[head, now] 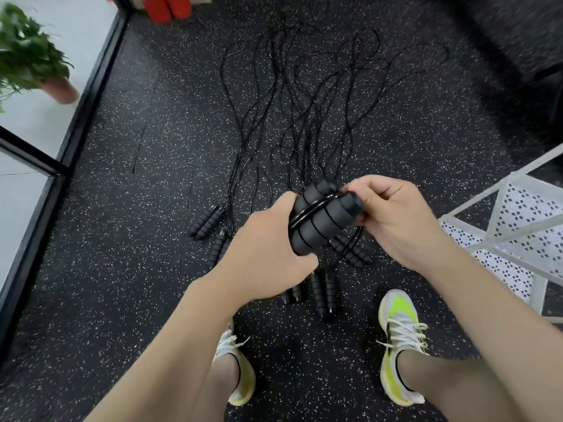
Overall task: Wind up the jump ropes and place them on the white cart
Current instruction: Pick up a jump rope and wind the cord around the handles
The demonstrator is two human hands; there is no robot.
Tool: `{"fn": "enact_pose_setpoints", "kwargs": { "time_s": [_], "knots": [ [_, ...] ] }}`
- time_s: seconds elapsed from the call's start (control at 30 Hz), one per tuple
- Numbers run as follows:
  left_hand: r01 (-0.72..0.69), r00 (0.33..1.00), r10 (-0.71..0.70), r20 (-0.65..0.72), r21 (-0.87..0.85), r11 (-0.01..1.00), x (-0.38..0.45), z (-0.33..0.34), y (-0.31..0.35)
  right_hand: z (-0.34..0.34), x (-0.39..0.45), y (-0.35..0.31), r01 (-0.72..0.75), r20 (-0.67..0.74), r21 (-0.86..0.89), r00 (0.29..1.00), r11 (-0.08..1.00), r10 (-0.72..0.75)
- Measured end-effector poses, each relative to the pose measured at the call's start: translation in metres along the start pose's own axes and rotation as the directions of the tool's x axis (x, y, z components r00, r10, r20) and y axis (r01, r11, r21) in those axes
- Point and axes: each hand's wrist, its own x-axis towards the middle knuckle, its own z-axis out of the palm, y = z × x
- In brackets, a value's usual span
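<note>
My left hand (268, 245) grips a pair of black ribbed jump rope handles (320, 217) held side by side, with black cord wound around their middle. My right hand (393, 220) pinches the upper end of the handles and the cord there. Several more black jump ropes (292, 123) lie spread on the speckled floor ahead, their handles (207, 222) near my feet. The white cart (518, 214), with perforated shelves, stands at the right edge.
My two feet in white and yellow shoes (399, 339) stand on the dark speckled floor. A potted plant (27, 56) sits behind a black-framed glass wall at left. Red objects (166, 7) stand at the far end.
</note>
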Motion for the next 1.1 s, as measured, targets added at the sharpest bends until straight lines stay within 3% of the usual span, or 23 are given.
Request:
{"fn": "enact_pose_setpoints", "kwargs": {
  "time_s": [0.13,0.2,0.37,0.5,0.57,0.7,0.8,0.93,1.1],
  "knots": [
    [0.082,0.99,-0.094,-0.107,-0.114,0.99,0.004,-0.001,0.005,0.027,-0.011,0.013,0.03,-0.125,-0.224,0.99,0.974,-0.059],
    [0.112,0.977,-0.128,-0.174,-0.094,0.989,0.008,-0.002,0.004,0.038,-0.017,0.016,0.034,-0.097,-0.405,0.992,0.914,-0.08],
    [0.183,0.95,-0.121,-0.287,0.202,0.962,0.011,0.002,0.002,0.046,-0.021,0.013,-0.031,-0.021,-0.796,0.999,0.604,0.025],
    [0.213,0.943,-0.085,-0.322,0.387,0.897,0.013,0.007,0.0,0.047,-0.026,0.002,-0.01,0.035,-0.942,0.991,0.335,0.129],
    [0.206,0.95,-0.057,-0.308,0.477,0.854,0.014,0.009,-0.006,0.045,-0.029,-0.005,0.026,0.063,-0.968,0.988,0.25,0.139],
    [0.134,0.982,-0.024,-0.186,0.604,0.786,0.015,0.014,-0.017,0.036,-0.032,-0.021,0.1,0.155,-0.938,0.977,0.333,0.143],
    [-0.038,0.996,0.084,-0.033,0.69,0.723,0.016,0.021,-0.022,0.017,-0.026,-0.031,0.112,0.187,-0.906,0.971,0.408,0.149],
    [-0.29,0.955,0.249,0.16,0.679,0.674,0.014,0.034,-0.019,-0.004,-0.02,-0.04,0.052,0.171,-0.807,0.974,0.588,0.149],
    [-0.439,0.89,0.411,0.198,0.618,0.652,0.013,0.037,-0.016,-0.024,-0.016,-0.039,-0.006,0.143,-0.733,0.976,0.68,0.162]
  ]
}}
